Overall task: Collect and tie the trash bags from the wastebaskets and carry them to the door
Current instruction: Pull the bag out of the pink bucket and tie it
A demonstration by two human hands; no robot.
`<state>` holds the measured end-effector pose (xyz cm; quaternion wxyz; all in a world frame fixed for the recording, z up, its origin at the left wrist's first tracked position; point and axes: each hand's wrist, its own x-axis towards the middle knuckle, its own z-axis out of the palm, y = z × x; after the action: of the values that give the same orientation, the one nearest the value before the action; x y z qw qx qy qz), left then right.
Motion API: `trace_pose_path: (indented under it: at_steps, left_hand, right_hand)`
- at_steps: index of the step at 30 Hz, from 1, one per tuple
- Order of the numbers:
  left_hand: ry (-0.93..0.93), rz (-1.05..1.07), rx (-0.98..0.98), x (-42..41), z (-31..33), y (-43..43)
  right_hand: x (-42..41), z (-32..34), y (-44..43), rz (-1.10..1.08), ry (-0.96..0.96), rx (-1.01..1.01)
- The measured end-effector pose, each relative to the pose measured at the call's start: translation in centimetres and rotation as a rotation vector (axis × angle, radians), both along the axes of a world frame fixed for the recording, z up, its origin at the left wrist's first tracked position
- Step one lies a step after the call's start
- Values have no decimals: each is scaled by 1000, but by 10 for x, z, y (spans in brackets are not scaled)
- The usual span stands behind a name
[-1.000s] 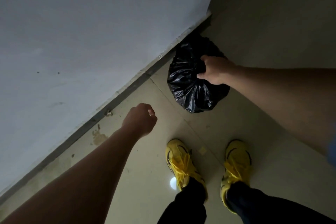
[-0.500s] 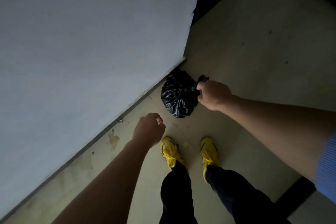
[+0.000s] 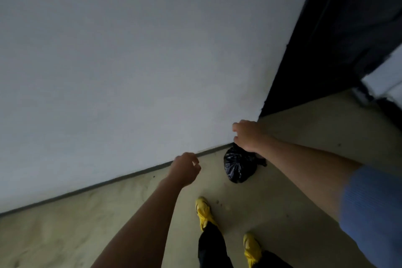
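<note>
A small tied black trash bag point(image 3: 238, 167) sits on the floor at the foot of the white wall, near the wall's corner. My right hand point(image 3: 247, 135) hovers above it with loosely curled fingers. It overlaps the bag's top in the view, but nothing shows between the fingers. The bag's knotted tail point(image 3: 262, 161) sticks out below my right forearm. My left hand point(image 3: 185, 168) hangs in front of the wall's base, fingers loosely curled and holding nothing.
A white wall point(image 3: 130, 61) fills the left and centre. A dark door or doorway point(image 3: 337, 39) stands beyond the wall's corner at the upper right. My feet in yellow shoes point(image 3: 203, 213) stand on the beige tiled floor point(image 3: 304, 128).
The view has risen and pulled back from the bag. My right hand gripped the bag's top before; now it is above the bag and the bag rests on the floor.
</note>
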<state>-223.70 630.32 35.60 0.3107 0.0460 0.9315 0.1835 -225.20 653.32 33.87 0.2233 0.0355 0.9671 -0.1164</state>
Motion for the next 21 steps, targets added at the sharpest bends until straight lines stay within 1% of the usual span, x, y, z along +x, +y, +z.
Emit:
trace_pose_path:
  at_steps: [5,9,12,16,21]
  left_hand:
    - [180,175,-47,13,100,-75]
    - [339,309,-109,32,175,-155]
    - [428,428,-165,58,218,-222]
    - [486,593,-246,106,255,-316]
    - [482,837,-331,177,277,-451]
  right_hand:
    - [-34,103,-69,241,166,58]
    - [-54,182,-164,439,340,56]
    - [-54,231,-248,583,440,23]
    - [-37,270,-370,766,516,-29]
    - [3,290,-536,1004,547,-108]
